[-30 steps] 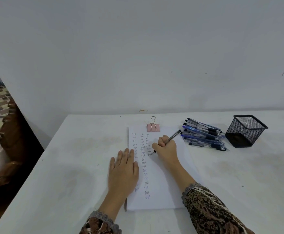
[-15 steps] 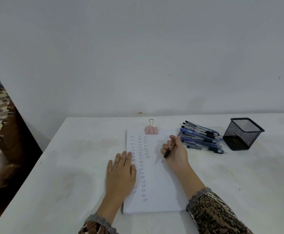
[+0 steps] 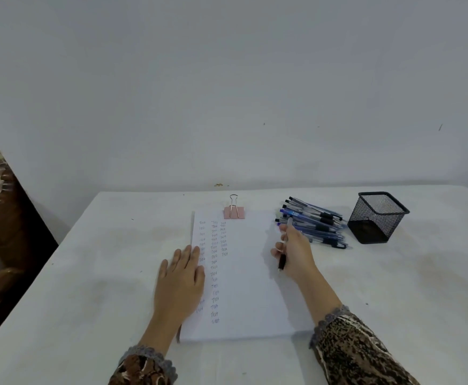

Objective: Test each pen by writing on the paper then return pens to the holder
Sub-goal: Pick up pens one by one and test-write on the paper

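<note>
Mesh holder (image 3: 374, 227) (inside unclear), pens (image 3: 317, 222) beside

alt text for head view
A right hand holds a black-gripped pen beside a white sheet of paper; the left hand lies flat on its left edge. A pile of blue pens and a black mesh holder sit alongside.

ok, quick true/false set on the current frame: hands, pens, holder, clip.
1. The left hand lies flat on the paper's left edge. True.
2. The right hand holds nothing. False: it grips a pen.
3. Pens stand in the mesh holder. False: none shows in it; the pen pile lies on the table beside it.
4. A pink binder clip sits at the paper's top edge. True.
</note>
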`<state>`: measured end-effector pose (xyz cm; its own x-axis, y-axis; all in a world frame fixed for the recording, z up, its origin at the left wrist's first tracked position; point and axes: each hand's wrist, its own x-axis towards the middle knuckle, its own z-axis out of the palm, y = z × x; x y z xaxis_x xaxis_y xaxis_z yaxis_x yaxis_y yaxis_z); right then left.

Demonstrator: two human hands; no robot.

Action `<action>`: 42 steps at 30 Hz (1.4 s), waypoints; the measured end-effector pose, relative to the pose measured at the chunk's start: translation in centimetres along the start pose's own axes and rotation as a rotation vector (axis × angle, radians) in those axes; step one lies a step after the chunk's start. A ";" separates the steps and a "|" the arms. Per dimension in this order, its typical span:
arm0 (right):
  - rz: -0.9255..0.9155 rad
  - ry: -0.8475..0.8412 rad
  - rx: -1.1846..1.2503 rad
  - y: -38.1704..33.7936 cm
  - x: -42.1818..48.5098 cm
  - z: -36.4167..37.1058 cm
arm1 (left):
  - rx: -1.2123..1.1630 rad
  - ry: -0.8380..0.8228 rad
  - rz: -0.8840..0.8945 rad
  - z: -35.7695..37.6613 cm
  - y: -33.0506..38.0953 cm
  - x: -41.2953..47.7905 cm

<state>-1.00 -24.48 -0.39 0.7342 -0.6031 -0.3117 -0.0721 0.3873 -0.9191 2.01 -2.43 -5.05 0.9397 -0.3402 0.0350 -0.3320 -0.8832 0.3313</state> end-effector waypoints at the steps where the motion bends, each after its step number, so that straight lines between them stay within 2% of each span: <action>1: -0.084 0.033 -0.242 -0.6 0.1 -0.9 | 0.011 0.003 0.001 0.0 0.0 0.0; 3: -0.241 0.095 -0.650 -1.6 -0.1 -2.9 | 0.018 0.019 0.005 0.0 0.1 0.0; 4: -0.263 0.108 -0.765 -2.0 -0.2 -4.0 | 0.016 0.026 0.005 0.1 0.1 0.0; 10: -0.031 0.036 -1.285 -2.3 -1.7 -7.9 | -0.008 0.033 -0.010 0.3 0.0 0.1; 15: -0.099 0.044 -1.400 -1.6 -1.8 -9.3 | 0.027 0.037 -0.016 0.5 0.0 0.2; 19: -0.431 0.161 -1.349 -2.6 0.5 -9.4 | -0.010 0.038 -0.030 0.3 0.2 0.1; 21: -0.571 0.137 -1.459 -3.0 1.9 -9.2 | -0.012 0.036 -0.031 0.3 0.2 0.1; 24: -0.638 0.073 -1.652 -3.4 3.2 -9.0 | -0.027 0.043 -0.030 0.3 0.1 0.0; 30: -0.759 0.064 -1.807 -3.4 4.4 -9.3 | -0.036 0.056 -0.023 0.3 0.1 0.1; 35: -0.849 0.051 -1.769 -3.4 4.6 -9.2 | -0.053 0.047 -0.025 0.4 0.1 0.1; 37: -0.929 0.041 -1.633 -3.7 4.6 -9.2 | -0.046 0.035 -0.023 0.3 0.1 0.1; 39: -0.957 0.007 -1.324 -4.1 3.9 -8.7 | -0.037 0.032 -0.018 0.3 0.1 0.1; 40: -0.884 -0.017 -1.121 -4.5 3.2 -7.9 | -0.035 0.034 -0.017 0.3 0.1 0.1; 42: -0.563 -0.106 -0.554 -5.3 1.6 -5.7 | -0.033 0.039 -0.016 0.2 0.1 0.1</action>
<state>-3.29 -31.44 2.66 0.8184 -0.5248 0.2343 0.0239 -0.3761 -0.9263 2.07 -2.62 -5.23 0.9475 -0.3130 0.0662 -0.3150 -0.8769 0.3632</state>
